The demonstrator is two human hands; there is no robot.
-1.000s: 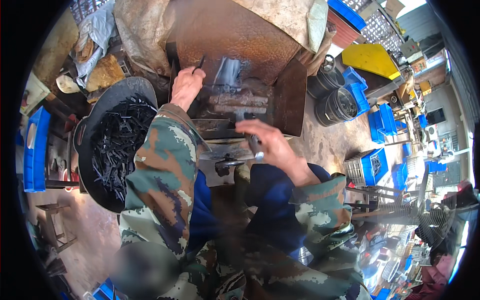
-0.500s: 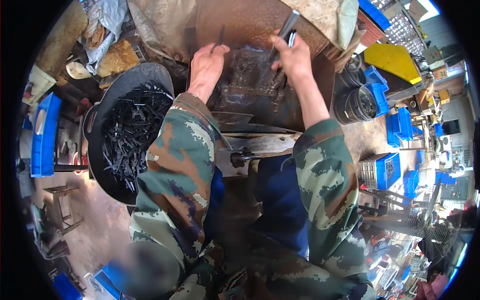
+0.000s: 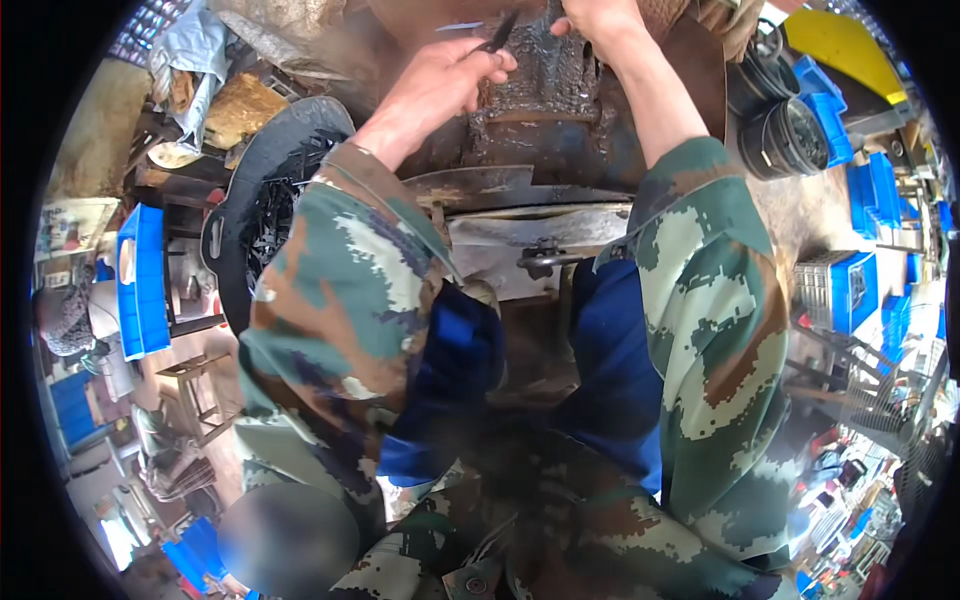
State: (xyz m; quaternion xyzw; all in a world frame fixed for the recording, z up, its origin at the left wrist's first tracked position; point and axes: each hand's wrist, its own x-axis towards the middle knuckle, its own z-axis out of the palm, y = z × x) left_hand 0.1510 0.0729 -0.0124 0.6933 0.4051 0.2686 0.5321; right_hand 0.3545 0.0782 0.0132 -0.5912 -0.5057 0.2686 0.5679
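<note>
My left hand [image 3: 440, 88] is closed in a pinch on a thin dark metal strip [image 3: 504, 32], which points up and away past the fingertips. It is over the left side of a wet, grimy metal block [image 3: 540, 95] on the brown machine bed. At the top edge of the view, my right hand [image 3: 605, 22] has curled fingers above the block's far right side. Whatever it grips is cut off by the picture's edge. To the left stands a black tub [image 3: 240, 185] with many dark strips [image 3: 272, 225], partly hidden by my left sleeve.
A metal plate edge [image 3: 470, 185] and a small handle [image 3: 545, 258] are in front of my knees. Black buckets [image 3: 790, 140] and blue bins [image 3: 825, 115] stand at right. A blue crate [image 3: 143, 280] and wooden stool [image 3: 195, 395] are at left. A fan [image 3: 880, 400] is far right.
The view has shifted, so the bench sits higher in it. My left hand has turned rightward with its strip. My right hand, earlier holding dark bars, has moved to the top edge.
</note>
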